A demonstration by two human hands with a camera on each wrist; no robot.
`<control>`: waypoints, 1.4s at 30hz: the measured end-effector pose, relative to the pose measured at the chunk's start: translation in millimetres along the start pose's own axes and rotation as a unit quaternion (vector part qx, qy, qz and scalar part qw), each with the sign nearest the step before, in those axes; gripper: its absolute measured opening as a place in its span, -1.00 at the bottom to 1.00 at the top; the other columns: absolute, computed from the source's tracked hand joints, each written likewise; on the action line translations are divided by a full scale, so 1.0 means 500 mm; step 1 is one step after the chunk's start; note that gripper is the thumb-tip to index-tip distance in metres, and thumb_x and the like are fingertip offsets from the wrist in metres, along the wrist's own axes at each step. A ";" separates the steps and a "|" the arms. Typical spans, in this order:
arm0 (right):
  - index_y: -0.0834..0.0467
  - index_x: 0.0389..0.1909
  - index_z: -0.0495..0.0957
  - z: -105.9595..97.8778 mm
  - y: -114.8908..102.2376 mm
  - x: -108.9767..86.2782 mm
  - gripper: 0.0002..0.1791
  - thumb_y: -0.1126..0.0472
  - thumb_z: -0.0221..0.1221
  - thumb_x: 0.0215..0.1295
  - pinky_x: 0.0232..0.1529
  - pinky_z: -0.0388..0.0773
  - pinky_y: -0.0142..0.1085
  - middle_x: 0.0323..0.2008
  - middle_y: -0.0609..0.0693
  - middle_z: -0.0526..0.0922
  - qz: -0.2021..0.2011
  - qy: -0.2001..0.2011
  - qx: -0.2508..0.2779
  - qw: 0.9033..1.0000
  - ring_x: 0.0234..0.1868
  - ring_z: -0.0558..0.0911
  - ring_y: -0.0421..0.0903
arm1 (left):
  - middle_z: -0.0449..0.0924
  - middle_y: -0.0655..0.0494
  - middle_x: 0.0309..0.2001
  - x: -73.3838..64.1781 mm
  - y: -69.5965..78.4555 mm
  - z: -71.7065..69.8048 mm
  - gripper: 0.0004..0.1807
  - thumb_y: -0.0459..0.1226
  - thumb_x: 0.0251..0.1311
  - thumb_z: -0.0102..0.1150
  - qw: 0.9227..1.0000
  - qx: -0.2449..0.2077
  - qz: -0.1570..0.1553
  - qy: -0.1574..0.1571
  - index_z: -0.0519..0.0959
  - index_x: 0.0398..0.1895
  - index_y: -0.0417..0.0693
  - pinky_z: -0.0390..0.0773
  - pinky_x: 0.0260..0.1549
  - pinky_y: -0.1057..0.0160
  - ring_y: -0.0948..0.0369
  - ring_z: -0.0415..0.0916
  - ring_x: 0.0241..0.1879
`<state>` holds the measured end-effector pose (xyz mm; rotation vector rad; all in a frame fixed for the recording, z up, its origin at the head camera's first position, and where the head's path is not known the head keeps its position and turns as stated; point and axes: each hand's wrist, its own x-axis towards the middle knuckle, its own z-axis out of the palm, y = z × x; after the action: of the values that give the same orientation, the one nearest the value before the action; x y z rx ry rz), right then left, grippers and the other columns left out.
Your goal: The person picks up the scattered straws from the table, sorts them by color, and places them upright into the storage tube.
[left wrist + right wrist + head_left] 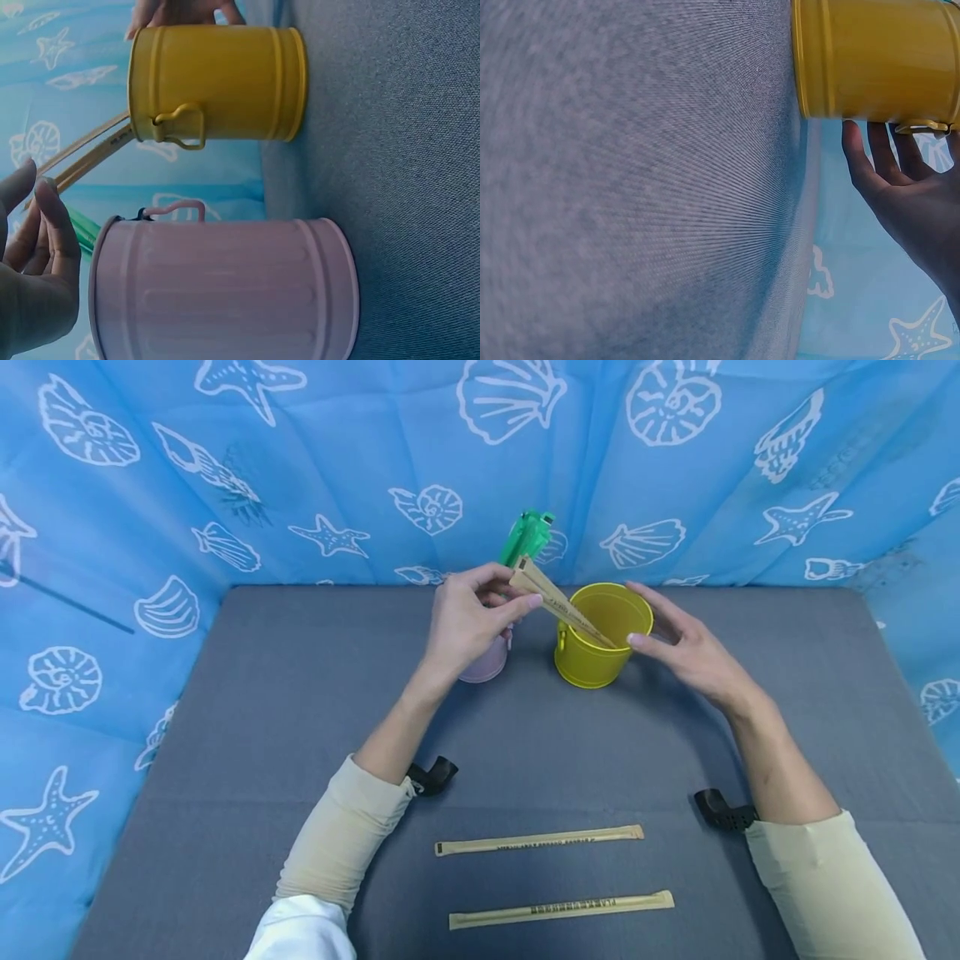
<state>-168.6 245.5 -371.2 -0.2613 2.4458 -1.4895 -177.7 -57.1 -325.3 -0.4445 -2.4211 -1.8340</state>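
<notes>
My left hand (472, 620) pinches paper-wrapped straws (551, 600), at least two together, by their upper part. They slant down to the right, and their lower ends are inside the yellow bucket (592, 662). Around that bucket's right side my right hand (693, 652) holds on, thumb near the front rim and a finger behind; in the right wrist view its fingertips touch the wall. Below my left hand stands a pink bucket (225, 289), mostly hidden in the head view. A green object (528, 537) sticks up behind the left hand; its lower part is hidden.
Two more wrapped straws, an upper straw (540, 841) and a lower straw (562, 910), lie crosswise at the front of the grey cloth-covered table (300, 693). A blue curtain (360, 460) with white shell prints hangs behind and at both sides.
</notes>
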 end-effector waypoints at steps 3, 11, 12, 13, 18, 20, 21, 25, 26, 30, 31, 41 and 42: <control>-0.30 0.54 0.06 0.000 0.000 0.002 -0.24 0.03 0.18 0.43 0.44 -0.21 0.22 0.57 -0.10 -0.02 -0.002 0.001 0.003 1.000 0.56 -0.09 0.02 | 0.70 0.10 -0.33 -0.003 -0.002 -0.003 -0.74 -0.21 0.13 0.45 1.000 0.005 0.006 0.000 0.70 -0.16 -0.12 0.57 -0.51 0.23 0.16 0.64 -0.46; -0.35 0.55 0.00 0.000 -0.003 0.001 -0.18 0.02 0.21 0.40 0.42 -0.27 0.25 0.58 -0.12 -0.08 0.010 0.002 -0.005 1.000 0.57 -0.13 0.02 | 0.68 0.09 -0.31 -0.015 -0.003 -0.013 -0.74 -0.24 0.15 0.44 0.999 -0.007 0.024 -0.023 0.68 -0.13 -0.15 0.53 -0.46 0.25 0.20 0.59 -0.40; -0.36 0.54 0.00 -0.001 -0.004 0.001 -0.18 0.02 0.21 0.40 0.42 -0.28 0.27 0.58 -0.14 -0.09 0.012 0.001 -0.008 1.000 0.57 -0.13 0.01 | 0.67 0.09 -0.31 -0.017 -0.003 -0.015 -0.73 -0.24 0.15 0.44 0.999 -0.004 0.024 -0.025 0.68 -0.12 -0.15 0.55 -0.43 0.25 0.22 0.59 -0.38; -0.38 0.54 0.00 -0.002 -0.005 0.001 -0.18 0.00 0.21 0.40 0.41 -0.29 0.28 0.58 -0.15 -0.09 0.013 0.000 -0.014 1.000 0.57 -0.14 0.01 | 0.67 0.11 -0.32 -0.018 -0.002 -0.017 -0.74 -0.23 0.15 0.44 0.999 0.000 0.025 -0.026 0.68 -0.12 -0.14 0.56 -0.40 0.26 0.23 0.59 -0.37; -0.35 0.54 0.04 -0.005 -0.008 0.005 -0.20 0.00 0.22 0.39 0.40 -0.26 0.30 0.57 -0.12 -0.05 0.016 -0.006 -0.014 1.000 0.56 -0.09 0.05 | 0.65 0.20 -0.33 -0.031 -0.005 -0.035 -0.76 -0.21 0.15 0.44 0.999 0.023 0.033 -0.025 0.69 -0.14 -0.07 0.57 -0.32 0.20 0.28 0.57 -0.35; -0.34 0.54 0.04 -0.005 -0.009 0.006 -0.20 0.00 0.22 0.39 0.40 -0.23 0.30 0.57 -0.10 -0.04 0.018 -0.008 -0.011 1.000 0.56 -0.07 0.07 | 0.65 0.19 -0.31 -0.039 -0.007 -0.044 -0.77 -0.22 0.16 0.43 0.999 0.023 0.033 -0.026 0.69 -0.14 -0.07 0.58 -0.30 0.18 0.27 0.56 -0.34; -0.34 0.54 0.04 -0.005 -0.009 0.006 -0.20 0.00 0.22 0.39 0.40 -0.22 0.30 0.57 -0.09 -0.04 0.019 -0.008 -0.010 1.000 0.55 -0.07 0.08 | 0.65 0.17 -0.30 -0.043 -0.008 -0.047 -0.76 -0.23 0.16 0.43 0.999 0.020 0.031 -0.027 0.69 -0.13 -0.08 0.57 -0.28 0.17 0.26 0.56 -0.33; -0.34 0.54 0.03 -0.003 -0.010 0.003 -0.21 -0.01 0.20 0.40 0.41 -0.21 0.29 0.58 -0.08 -0.05 0.019 -0.008 -0.007 1.000 0.55 -0.07 0.09 | 0.66 0.13 -0.26 -0.060 -0.010 -0.058 -0.74 -0.25 0.16 0.43 0.999 0.011 0.021 -0.035 0.68 -0.10 -0.10 0.57 -0.25 0.20 0.23 0.56 -0.31; -0.34 0.54 0.03 -0.002 -0.010 0.002 -0.21 -0.01 0.20 0.41 0.41 -0.20 0.28 0.58 -0.09 -0.05 0.018 -0.008 -0.006 1.000 0.55 -0.06 0.09 | 0.66 0.13 -0.26 -0.064 -0.010 -0.059 -0.74 -0.25 0.16 0.43 0.999 0.010 0.021 -0.038 0.68 -0.09 -0.10 0.57 -0.25 0.20 0.22 0.56 -0.31; -0.33 0.54 0.04 -0.003 -0.010 -0.002 -0.22 0.01 0.19 0.42 0.41 -0.17 0.27 0.57 -0.08 -0.02 0.014 -0.004 0.000 1.000 0.55 -0.03 0.10 | 0.65 0.15 -0.26 -0.079 -0.009 -0.063 -0.72 -0.25 0.17 0.42 0.999 0.005 0.026 -0.046 0.67 -0.06 -0.09 0.57 -0.28 0.21 0.22 0.56 -0.31; -0.32 0.54 0.04 -0.003 -0.009 -0.003 -0.22 0.01 0.19 0.42 0.41 -0.16 0.27 0.57 -0.08 -0.02 0.014 -0.004 0.001 1.000 0.55 -0.03 0.10 | 0.65 0.16 -0.26 -0.084 -0.008 -0.063 -0.72 -0.25 0.17 0.41 0.998 0.007 0.027 -0.048 0.67 -0.06 -0.08 0.57 -0.29 0.21 0.22 0.56 -0.32; -0.25 0.56 0.02 -0.006 -0.016 -0.002 -0.20 0.04 0.20 0.41 0.39 -0.05 0.28 0.57 -0.02 -0.03 0.011 -0.018 -0.002 1.000 0.53 0.02 0.17 | 0.64 0.14 -0.27 -0.129 0.010 -0.074 -0.72 -0.28 0.21 0.37 0.996 0.034 0.033 -0.079 0.64 -0.02 -0.11 0.58 -0.28 0.22 0.26 0.56 -0.32; -0.24 0.56 0.02 -0.007 -0.018 -0.001 -0.20 0.04 0.20 0.42 0.39 -0.02 0.26 0.57 0.00 -0.02 0.012 -0.018 0.000 1.000 0.53 0.03 0.17 | 0.65 0.15 -0.26 -0.132 0.012 -0.075 -0.71 -0.28 0.21 0.38 0.995 0.036 0.036 -0.083 0.64 -0.01 -0.12 0.58 -0.28 0.22 0.26 0.56 -0.32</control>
<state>-168.9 244.6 -361.5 -0.2564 2.4120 -1.4615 -117.2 -103.3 -324.2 -0.6945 -2.5303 -1.7384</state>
